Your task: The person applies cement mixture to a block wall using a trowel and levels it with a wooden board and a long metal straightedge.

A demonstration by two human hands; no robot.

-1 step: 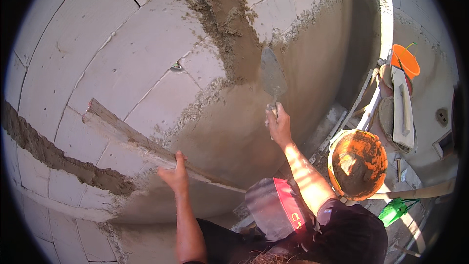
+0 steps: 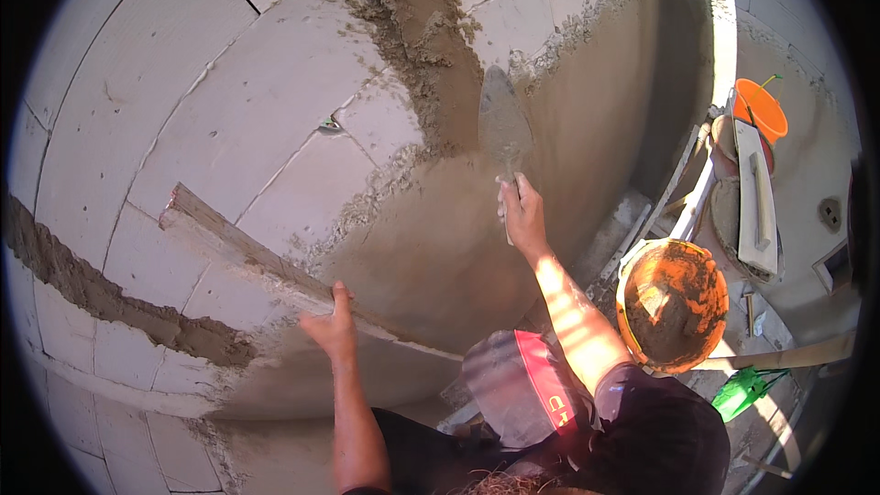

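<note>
My right hand is closed round the handle of a pointed trowel. Its grey blade lies over the wet mortar on the wall, tip upward, near the foot of a thick vertical mortar band. My left hand grips a long wooden board, thumb on its upper edge and the other fingers partly hidden. The board slants from the bare blocks at upper left down across the smoothed mortar toward my lap.
At my right stands an orange mortar-smeared bucket with mortar inside. Behind it lie a long-handled float and another orange bucket. A green object sits near a plank. Another rough mortar band crosses the wall at left.
My right hand and the trowel have shifted a little up the wall. The left hand and the board have hardly moved.
</note>
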